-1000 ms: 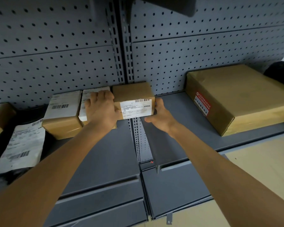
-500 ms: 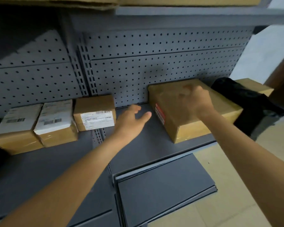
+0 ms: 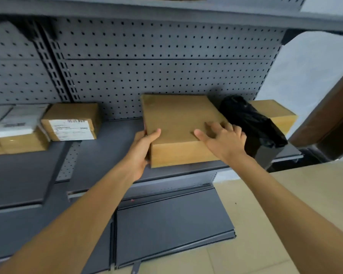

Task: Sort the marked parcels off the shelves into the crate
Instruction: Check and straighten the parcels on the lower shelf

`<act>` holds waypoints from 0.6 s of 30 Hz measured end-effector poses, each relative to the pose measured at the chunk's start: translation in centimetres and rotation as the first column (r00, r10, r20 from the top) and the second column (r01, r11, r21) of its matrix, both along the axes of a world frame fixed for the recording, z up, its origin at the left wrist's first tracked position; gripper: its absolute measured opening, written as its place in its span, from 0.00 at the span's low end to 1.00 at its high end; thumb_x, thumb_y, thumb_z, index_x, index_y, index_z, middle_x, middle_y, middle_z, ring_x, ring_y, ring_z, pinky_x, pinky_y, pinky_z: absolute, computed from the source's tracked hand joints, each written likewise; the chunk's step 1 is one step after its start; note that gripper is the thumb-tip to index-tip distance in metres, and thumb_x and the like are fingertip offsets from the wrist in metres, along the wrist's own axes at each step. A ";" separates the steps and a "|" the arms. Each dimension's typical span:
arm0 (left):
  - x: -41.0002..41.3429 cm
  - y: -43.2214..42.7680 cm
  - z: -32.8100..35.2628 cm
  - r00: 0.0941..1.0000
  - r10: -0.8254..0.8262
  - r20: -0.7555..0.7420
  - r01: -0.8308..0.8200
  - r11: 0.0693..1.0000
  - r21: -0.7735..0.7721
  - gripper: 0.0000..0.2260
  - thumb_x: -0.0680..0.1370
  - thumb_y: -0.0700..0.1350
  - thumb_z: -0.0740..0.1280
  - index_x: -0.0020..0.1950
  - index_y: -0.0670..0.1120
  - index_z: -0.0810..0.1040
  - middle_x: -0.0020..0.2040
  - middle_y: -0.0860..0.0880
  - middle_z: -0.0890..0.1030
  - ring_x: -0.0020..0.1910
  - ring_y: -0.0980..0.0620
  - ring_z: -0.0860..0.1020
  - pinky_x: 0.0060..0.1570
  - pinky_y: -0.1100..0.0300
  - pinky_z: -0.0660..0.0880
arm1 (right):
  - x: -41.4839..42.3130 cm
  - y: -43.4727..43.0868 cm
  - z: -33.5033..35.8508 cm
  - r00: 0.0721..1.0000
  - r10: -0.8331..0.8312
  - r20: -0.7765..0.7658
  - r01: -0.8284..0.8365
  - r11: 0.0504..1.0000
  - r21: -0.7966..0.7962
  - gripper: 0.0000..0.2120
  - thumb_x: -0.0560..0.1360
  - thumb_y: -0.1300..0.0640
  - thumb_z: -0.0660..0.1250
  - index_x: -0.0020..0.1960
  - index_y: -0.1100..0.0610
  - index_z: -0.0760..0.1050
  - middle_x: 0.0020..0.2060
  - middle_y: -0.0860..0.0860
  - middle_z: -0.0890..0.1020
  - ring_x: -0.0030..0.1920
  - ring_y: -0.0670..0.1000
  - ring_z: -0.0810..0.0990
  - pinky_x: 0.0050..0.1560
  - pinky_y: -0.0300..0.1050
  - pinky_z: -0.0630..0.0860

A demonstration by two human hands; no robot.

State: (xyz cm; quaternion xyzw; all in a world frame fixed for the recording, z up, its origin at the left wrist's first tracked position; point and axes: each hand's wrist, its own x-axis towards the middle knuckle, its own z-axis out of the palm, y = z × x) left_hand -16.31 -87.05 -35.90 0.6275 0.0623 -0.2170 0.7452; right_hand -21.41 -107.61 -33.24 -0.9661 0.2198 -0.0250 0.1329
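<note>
A large brown cardboard parcel (image 3: 176,119) lies on the grey metal shelf (image 3: 111,153), right of centre. My left hand (image 3: 145,147) grips its left front corner, thumb on top and palm against the side that bore a red label in earlier frames. My right hand (image 3: 224,139) lies flat on the parcel's top at its right edge, fingers spread. A smaller brown parcel with a white barcode label (image 3: 71,123) stands further left on the same shelf. No crate is visible.
A black plastic bag parcel (image 3: 251,123) leans against the large parcel's right side, with another brown box (image 3: 275,113) behind it. Two white-labelled parcels (image 3: 18,129) sit at the far left. Pegboard backs the shelf; another shelf runs overhead, a lower shelf (image 3: 172,220) sticks out below.
Both hands left the small labelled parcel and moved right. The left hand has closed on the large parcel's left corner; the right hand has slid to its right edge. The view shifted right.
</note>
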 end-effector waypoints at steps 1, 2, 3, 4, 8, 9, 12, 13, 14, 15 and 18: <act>-0.5 0.2 0.4 1.000 0.019 -0.006 -0.019 1.000 -0.021 0.15 0.73 0.54 0.71 0.56 0.55 0.71 0.56 0.52 0.79 0.54 0.51 0.78 0.48 0.49 0.78 | -0.3 0.0 0.1 1.000 0.019 0.003 -0.019 0.999 0.037 0.33 0.72 0.26 0.50 0.73 0.39 0.61 0.75 0.57 0.60 0.74 0.63 0.53 0.72 0.61 0.50; -0.9 0.5 0.8 0.999 0.033 0.000 -0.033 0.999 -0.015 0.15 0.72 0.54 0.71 0.56 0.56 0.71 0.55 0.52 0.79 0.53 0.50 0.78 0.47 0.48 0.79 | -0.7 0.1 0.3 0.999 0.037 0.009 -0.037 0.996 0.076 0.33 0.71 0.26 0.50 0.73 0.38 0.60 0.76 0.56 0.59 0.75 0.62 0.51 0.72 0.61 0.48; -1.3 1.0 1.4 0.999 0.048 0.010 -0.048 0.999 0.008 0.16 0.72 0.53 0.72 0.56 0.56 0.71 0.53 0.53 0.78 0.53 0.48 0.78 0.49 0.46 0.79 | -1.2 0.3 0.4 0.998 0.056 0.017 -0.058 0.990 0.126 0.33 0.70 0.25 0.52 0.73 0.36 0.60 0.76 0.55 0.58 0.75 0.61 0.50 0.73 0.62 0.47; -1.6 1.6 2.1 0.997 0.068 0.022 -0.069 0.997 0.040 0.17 0.72 0.53 0.72 0.56 0.56 0.71 0.53 0.52 0.78 0.53 0.48 0.78 0.50 0.45 0.78 | -1.8 0.5 0.6 0.996 0.082 0.026 -0.085 0.978 0.192 0.35 0.69 0.24 0.53 0.72 0.35 0.60 0.77 0.54 0.57 0.75 0.60 0.49 0.73 0.62 0.46; -2.7 4.8 6.2 0.987 0.154 0.048 -0.160 0.975 0.153 0.13 0.71 0.53 0.72 0.52 0.53 0.75 0.46 0.51 0.80 0.45 0.49 0.79 0.43 0.51 0.79 | -5.2 1.5 1.8 0.958 0.281 0.061 -0.286 0.913 0.292 0.47 0.60 0.26 0.66 0.75 0.37 0.55 0.77 0.47 0.55 0.74 0.55 0.48 0.73 0.58 0.49; -3.2 5.8 7.6 0.988 0.147 0.040 -0.152 0.973 0.176 0.11 0.71 0.54 0.71 0.49 0.52 0.76 0.42 0.50 0.80 0.42 0.48 0.80 0.38 0.53 0.79 | -6.2 1.8 2.2 0.936 0.346 0.067 -0.352 0.910 0.219 0.51 0.59 0.29 0.71 0.76 0.39 0.53 0.77 0.47 0.55 0.74 0.54 0.49 0.74 0.57 0.49; -5.2 9.0 12.0 0.997 0.074 -0.026 -0.067 0.972 0.224 0.12 0.70 0.55 0.71 0.45 0.50 0.76 0.36 0.48 0.79 0.37 0.47 0.79 0.29 0.55 0.78 | -9.1 3.4 3.9 0.863 0.497 0.093 -0.489 0.867 -0.093 0.58 0.56 0.37 0.78 0.77 0.47 0.50 0.75 0.49 0.56 0.72 0.56 0.55 0.74 0.56 0.51; -6.1 10.0 13.4 0.996 0.066 -0.054 -0.051 0.971 0.235 0.13 0.69 0.55 0.72 0.46 0.49 0.75 0.40 0.47 0.79 0.41 0.46 0.79 0.31 0.54 0.78 | -10.0 4.0 4.7 0.845 0.523 0.109 -0.499 0.846 -0.189 0.58 0.56 0.39 0.79 0.77 0.49 0.52 0.74 0.50 0.59 0.71 0.57 0.59 0.73 0.56 0.54; -7.1 10.9 14.6 0.995 0.063 -0.078 -0.042 0.968 0.248 0.15 0.68 0.55 0.73 0.48 0.49 0.74 0.46 0.44 0.79 0.44 0.44 0.79 0.33 0.52 0.78 | -10.9 4.6 5.7 0.830 0.542 0.131 -0.501 0.829 -0.250 0.56 0.57 0.41 0.79 0.77 0.51 0.54 0.72 0.51 0.62 0.69 0.57 0.63 0.72 0.54 0.58; -8.3 11.9 16.0 0.994 0.055 -0.099 -0.027 0.965 0.261 0.16 0.68 0.55 0.73 0.49 0.49 0.74 0.51 0.42 0.77 0.47 0.42 0.78 0.35 0.50 0.79 | -11.8 5.1 6.9 0.818 0.555 0.153 -0.503 0.818 -0.279 0.53 0.57 0.43 0.79 0.76 0.51 0.57 0.69 0.52 0.65 0.66 0.57 0.66 0.69 0.51 0.63; -12.0 14.9 19.9 0.991 -0.071 -0.113 0.099 0.960 0.262 0.25 0.66 0.61 0.74 0.56 0.49 0.75 0.62 0.41 0.74 0.53 0.38 0.78 0.41 0.43 0.80 | -14.6 6.5 11.5 0.786 0.597 0.158 -0.536 0.787 -0.307 0.49 0.57 0.45 0.77 0.73 0.52 0.59 0.64 0.51 0.67 0.61 0.56 0.69 0.58 0.46 0.72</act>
